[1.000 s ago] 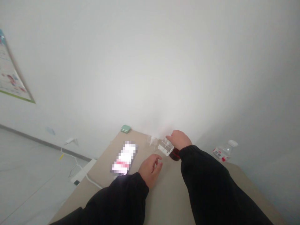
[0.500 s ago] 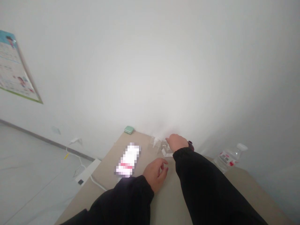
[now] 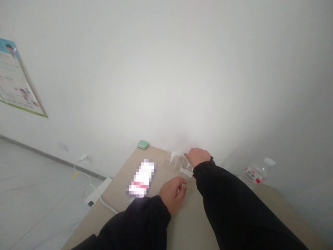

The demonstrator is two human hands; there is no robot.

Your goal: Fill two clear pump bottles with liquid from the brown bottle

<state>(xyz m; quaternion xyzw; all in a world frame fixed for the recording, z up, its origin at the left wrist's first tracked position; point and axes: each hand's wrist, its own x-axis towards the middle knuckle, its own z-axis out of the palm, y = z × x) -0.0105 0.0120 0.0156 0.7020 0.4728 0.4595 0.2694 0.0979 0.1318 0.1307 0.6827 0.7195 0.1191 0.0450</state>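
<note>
Here, a paper poster with a blue top and green lower border [image 3: 22, 81] is hanging on the wall at far left, and a thin white cable [image 3: 108, 207] is trailing onto the flat beige table [image 3: 192, 222]. A mint-green rounded-square case [image 3: 142, 144] is lying at the table's far corner, with a rectangular, brightly lit phone [image 3: 142, 178] nearer the viewer. The black-sleeved left hand [image 3: 172, 195] is resting by the phone, its fingers curling loosely around a narrow gap and holding nothing visible. Just beyond, a transparent, boxy plastic container [image 3: 186, 171] is sitting near the wall, between the two hands. The black-sleeved right hand [image 3: 199, 157] is bending over its right side; its fingers are mostly hiding, so their grip cannot be told. A small dark-red object [image 3: 212, 160] is showing behind that wrist. The step in hand is seemingly one-handed work beside the container; the next move is probably calling for a steady right wrist, avoiding the light plastic. Farthest right, a clear plastic bottle with a white cap and red-and-white label [image 3: 255, 173] is standing apart.
</note>
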